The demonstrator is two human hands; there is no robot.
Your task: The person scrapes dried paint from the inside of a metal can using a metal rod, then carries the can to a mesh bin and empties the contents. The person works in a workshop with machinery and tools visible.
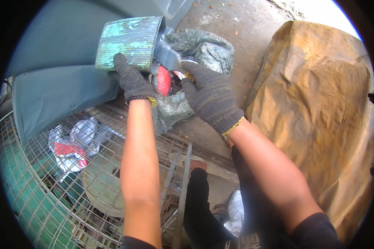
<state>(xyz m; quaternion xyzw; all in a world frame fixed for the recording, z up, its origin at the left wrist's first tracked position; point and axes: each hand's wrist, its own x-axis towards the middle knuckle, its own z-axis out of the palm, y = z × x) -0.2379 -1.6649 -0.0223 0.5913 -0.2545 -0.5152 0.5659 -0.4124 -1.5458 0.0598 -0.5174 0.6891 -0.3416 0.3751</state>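
Observation:
A ribbed bin (pixel 131 43) with peeling turquoise paint lies tipped on its side, its mouth facing right. My left hand (pixel 133 81), in a dark knitted glove, is closed on the bin's lower edge. A blurred grey flat piece (pixel 168 57) juts from the mouth. At its outer end, the fingers of my gloved right hand (pixel 207 91) close on it. Below the mouth is an open grey woven sack (pixel 174 107), with a red bundle (pixel 163 81) and dark scraps inside. My right hand covers part of the sack's opening.
Wire mesh (pixel 99 166) spans the lower left, with a white-and-red plastic bag (pixel 72 145) at it. Grey sheeting (pixel 62 91) stands behind the mesh. A brown tarp (pixel 311 116) covers something large on the right. Concrete floor (pixel 247 31) extends beyond the sack.

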